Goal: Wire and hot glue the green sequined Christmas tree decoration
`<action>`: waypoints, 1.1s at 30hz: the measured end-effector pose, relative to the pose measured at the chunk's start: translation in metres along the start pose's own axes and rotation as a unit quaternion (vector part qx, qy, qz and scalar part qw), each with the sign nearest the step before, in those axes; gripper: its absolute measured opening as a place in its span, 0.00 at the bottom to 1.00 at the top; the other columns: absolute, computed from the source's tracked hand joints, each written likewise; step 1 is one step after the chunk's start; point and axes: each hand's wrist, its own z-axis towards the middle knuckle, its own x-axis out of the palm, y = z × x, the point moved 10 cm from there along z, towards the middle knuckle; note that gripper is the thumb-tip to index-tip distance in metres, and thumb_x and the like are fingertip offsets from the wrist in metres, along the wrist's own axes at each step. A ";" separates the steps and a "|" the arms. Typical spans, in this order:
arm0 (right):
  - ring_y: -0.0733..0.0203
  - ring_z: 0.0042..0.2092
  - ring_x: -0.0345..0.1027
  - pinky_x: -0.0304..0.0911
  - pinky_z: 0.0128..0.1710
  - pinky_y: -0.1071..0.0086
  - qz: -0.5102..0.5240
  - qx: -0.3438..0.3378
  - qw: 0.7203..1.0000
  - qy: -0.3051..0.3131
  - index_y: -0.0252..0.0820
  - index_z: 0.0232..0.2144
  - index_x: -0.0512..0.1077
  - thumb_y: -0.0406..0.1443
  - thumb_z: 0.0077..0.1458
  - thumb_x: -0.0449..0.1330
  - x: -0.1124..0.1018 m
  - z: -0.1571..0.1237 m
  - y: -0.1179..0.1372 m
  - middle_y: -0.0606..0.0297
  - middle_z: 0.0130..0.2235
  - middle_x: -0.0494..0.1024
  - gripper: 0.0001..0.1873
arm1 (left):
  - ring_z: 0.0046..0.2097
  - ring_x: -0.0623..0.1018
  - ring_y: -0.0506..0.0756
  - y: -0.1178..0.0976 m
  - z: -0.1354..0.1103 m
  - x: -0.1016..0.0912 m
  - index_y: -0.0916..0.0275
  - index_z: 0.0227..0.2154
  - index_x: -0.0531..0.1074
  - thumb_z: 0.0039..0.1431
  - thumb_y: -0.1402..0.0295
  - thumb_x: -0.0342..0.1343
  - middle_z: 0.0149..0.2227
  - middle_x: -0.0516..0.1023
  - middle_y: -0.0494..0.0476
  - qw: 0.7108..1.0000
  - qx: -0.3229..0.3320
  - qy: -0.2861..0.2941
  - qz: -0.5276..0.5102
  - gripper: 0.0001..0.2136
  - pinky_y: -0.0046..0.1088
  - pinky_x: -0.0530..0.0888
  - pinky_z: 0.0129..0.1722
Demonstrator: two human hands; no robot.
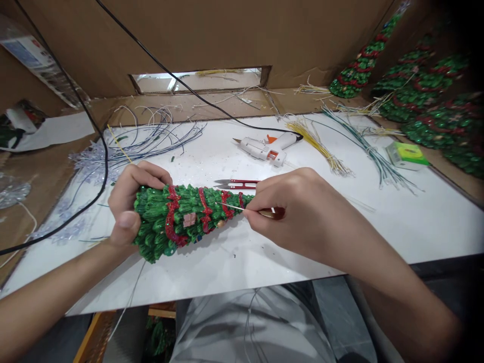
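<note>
My left hand (130, 206) is wrapped round the wide base of a small green Christmas tree (181, 219) with red glitter garland, which lies on its side just above the white table (378, 222). Its tip points right. My right hand (298, 212) is closed in a pinch on a thin metal pick (236, 207) with a dark wooden handle. The pick's point touches the tree near its tip. Red-handled thread snips (236, 184) lie just behind the tree.
A white glue gun (266, 147) with a black cord lies at the table's middle back. Yellow (321, 146) and green wire bundles (372, 154) lie at the right, blue wires (151, 138) at the left. Finished trees (427, 96) are stacked far right beside a green tape roll (406, 154). Cardboard walls surround the table.
</note>
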 end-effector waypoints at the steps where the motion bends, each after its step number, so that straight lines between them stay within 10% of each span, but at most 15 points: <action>1: 0.71 0.22 0.53 0.49 0.27 0.70 0.000 0.001 1.000 0.001 0.40 0.12 0.66 0.26 0.44 0.58 0.000 0.000 0.000 0.70 0.18 0.64 0.13 | 0.28 0.72 0.59 0.000 0.000 0.000 0.59 0.28 0.72 0.46 0.47 0.55 0.27 0.75 0.56 1.000 -0.001 0.001 0.001 0.18 0.37 0.65 0.25; 33: 0.70 0.22 0.45 0.45 0.25 0.67 -0.018 0.007 0.999 -0.033 0.40 0.12 0.53 0.27 0.44 0.56 -0.001 -0.005 0.000 0.70 0.16 0.57 0.17 | 0.26 0.72 0.58 -0.007 0.004 0.002 0.58 0.29 0.72 0.50 0.46 0.52 0.27 0.74 0.56 0.997 0.036 0.039 0.048 0.20 0.37 0.66 0.23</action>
